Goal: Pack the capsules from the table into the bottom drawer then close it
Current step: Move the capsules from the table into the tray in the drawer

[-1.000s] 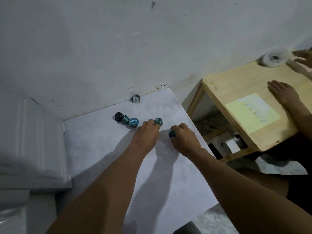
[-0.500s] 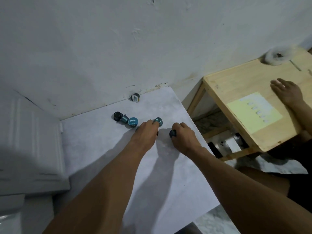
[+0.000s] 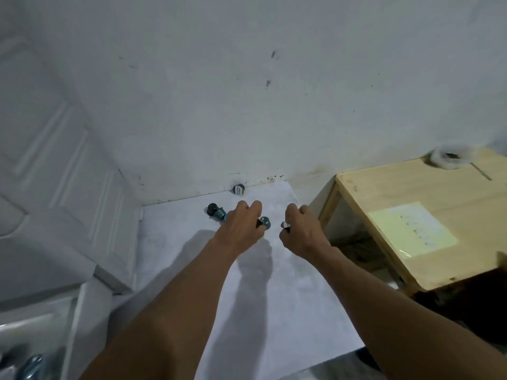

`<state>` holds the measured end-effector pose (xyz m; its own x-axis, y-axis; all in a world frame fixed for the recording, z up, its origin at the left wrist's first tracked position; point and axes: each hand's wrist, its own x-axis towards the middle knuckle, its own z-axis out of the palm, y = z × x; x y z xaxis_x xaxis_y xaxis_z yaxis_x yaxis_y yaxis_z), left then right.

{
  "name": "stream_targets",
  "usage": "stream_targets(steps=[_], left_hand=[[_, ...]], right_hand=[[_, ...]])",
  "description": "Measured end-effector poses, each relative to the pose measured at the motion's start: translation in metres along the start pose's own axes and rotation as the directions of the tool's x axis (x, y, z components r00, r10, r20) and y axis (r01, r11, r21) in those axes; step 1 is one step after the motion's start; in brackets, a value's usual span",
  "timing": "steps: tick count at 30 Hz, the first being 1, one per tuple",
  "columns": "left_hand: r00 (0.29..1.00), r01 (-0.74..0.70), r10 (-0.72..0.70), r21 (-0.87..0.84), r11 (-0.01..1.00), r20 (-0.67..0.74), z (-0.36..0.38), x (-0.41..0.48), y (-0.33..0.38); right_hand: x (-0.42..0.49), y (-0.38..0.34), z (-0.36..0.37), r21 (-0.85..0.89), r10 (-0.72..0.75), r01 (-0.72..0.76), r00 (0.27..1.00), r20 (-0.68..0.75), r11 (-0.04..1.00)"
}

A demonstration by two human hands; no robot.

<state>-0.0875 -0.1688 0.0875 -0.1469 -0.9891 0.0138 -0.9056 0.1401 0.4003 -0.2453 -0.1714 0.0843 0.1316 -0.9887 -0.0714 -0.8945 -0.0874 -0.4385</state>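
1. Left hand (image 3: 241, 227) fingers (image 3: 256, 207): curled and pinched on a teal capsule (image 3: 265, 221), held nearer the camera than the wall capsule (image 3: 238, 190).
2. Right hand (image 3: 301, 233) fingers (image 3: 292, 211): curled round a dark capsule (image 3: 285, 226), right of and nearer than the wall capsule.
3. Pose: both arms are stretched forward, backs of the hands up, side by side and apart, low over the white surface (image 3: 274, 297).
4. Left loose: a black capsule (image 3: 212, 208) and a second teal capsule (image 3: 220, 214), touching, left of the wall capsule.
5. White container (image 3: 41, 305), far below-left of the wall capsule: blurred bluish shapes are seen inside. Whether it is the drawer cannot be told.
6. Progress, as judged: mid-collection. At least three capsules are uncollected, and the closing is not yet done.
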Motion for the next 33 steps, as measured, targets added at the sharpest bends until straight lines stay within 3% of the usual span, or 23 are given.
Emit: stream_targets(steps=[3, 10, 15, 20, 27, 33], left_hand=[[0.991, 0.06, -0.063, -0.026, 0.998, -0.119, -0.011, -0.024, 0.011], [0.927, 0.22, -0.296, -0.307, 0.926, -0.228, -0.007, -0.099, 0.033], [0.84, 0.323, -0.474, -0.459, 0.828, -0.264, -0.005, -0.173, 0.047], [0.728, 0.315, -0.613, -0.644, 0.697, -0.307, -0.022, -0.242, 0.048], [0.588, 0.314, -0.673, -0.641, 0.701, -0.448, -0.058, -0.319, 0.012], [0.526, 0.331, -0.701, -0.644, 0.69, -0.481, -0.091, -0.384, -0.039]], right_hand=[[-0.016, -0.004, -0.011, -0.02, -0.094, 0.093, 0.995, -0.032, 0.995], [-0.067, 0.006, -0.021, 0.063, -0.278, 0.28, 0.96, -0.034, 0.958], [-0.113, -0.003, -0.011, 0.088, -0.389, 0.384, 0.92, 0.04, 0.919], [-0.155, -0.04, -0.005, 0.188, -0.491, 0.475, 0.869, 0.053, 0.86], [-0.199, -0.118, 0.008, 0.303, -0.634, 0.596, 0.773, 0.036, 0.744], [-0.23, -0.198, 0.04, 0.323, -0.672, 0.632, 0.741, 0.016, 0.704]])
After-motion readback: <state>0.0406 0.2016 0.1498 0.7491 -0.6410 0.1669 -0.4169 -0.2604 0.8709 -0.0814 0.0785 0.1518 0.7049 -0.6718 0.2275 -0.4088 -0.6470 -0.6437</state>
